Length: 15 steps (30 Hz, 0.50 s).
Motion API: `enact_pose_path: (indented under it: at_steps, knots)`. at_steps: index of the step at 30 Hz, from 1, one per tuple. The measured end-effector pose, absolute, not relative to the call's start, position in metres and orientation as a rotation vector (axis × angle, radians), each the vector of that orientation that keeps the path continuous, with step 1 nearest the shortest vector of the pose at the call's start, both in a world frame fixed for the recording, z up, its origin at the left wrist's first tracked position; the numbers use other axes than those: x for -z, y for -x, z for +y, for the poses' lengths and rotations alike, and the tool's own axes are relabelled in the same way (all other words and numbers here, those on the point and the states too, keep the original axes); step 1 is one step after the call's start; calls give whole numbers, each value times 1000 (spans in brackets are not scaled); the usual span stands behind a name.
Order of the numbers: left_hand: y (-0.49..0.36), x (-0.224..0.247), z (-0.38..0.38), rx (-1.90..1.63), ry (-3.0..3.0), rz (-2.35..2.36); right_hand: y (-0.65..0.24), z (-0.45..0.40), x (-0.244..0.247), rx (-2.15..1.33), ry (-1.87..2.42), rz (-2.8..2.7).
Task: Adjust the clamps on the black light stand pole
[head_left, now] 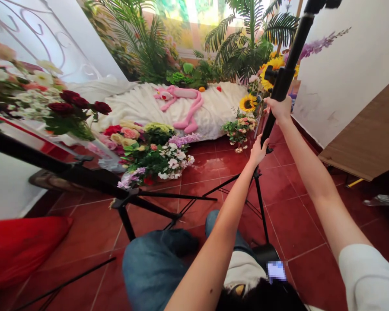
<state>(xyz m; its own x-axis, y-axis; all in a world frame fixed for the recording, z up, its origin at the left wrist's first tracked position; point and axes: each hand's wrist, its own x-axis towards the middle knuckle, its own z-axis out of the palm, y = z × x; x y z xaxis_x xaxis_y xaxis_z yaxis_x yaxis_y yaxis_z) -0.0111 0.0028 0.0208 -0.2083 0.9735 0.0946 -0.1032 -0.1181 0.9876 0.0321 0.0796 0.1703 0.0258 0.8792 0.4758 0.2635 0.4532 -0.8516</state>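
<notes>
A black tripod stand [283, 82] leans up toward the top right, its spread legs on the floor. My right hand [280, 109] is wrapped round its thick upright. Lower on the same pole, my left hand [259, 151] grips it with the thumb alongside; some of its fingers are hidden. A black knob [271, 74] sticks out of the pole above my right hand. Just left of the stand are a sunflower [248, 103] and a small pot of pink flowers [239, 129]. The stand's top runs out of view.
Another black stand [84, 183] slants across the left, its legs on the red tiled floor [285, 218]. Artificial flowers [162, 151] front a white cloth [214, 101] bearing a pink plush toy [181, 93]. A brown board [366, 129] stands right; a red bag-like object [22, 246] lies left.
</notes>
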Motion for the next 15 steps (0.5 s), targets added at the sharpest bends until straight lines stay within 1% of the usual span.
enact_pose_path:
  at_steps: [3,8,12,15]
  knots:
    - [10,-17,5,-1482,-1161,1236,-28,68,-190,-629,1148,-1472]
    - [9,-15,7,-1523,-1164,1249,-26,62,-193,-598,1187,-1493]
    - [7,-15,7,-1545,-1143,1258,-47,67,-192,-473,1133,-1676]
    - [8,-15,6,-1541,-1175,1269,-81,61,-185,-322,1100,-1943]
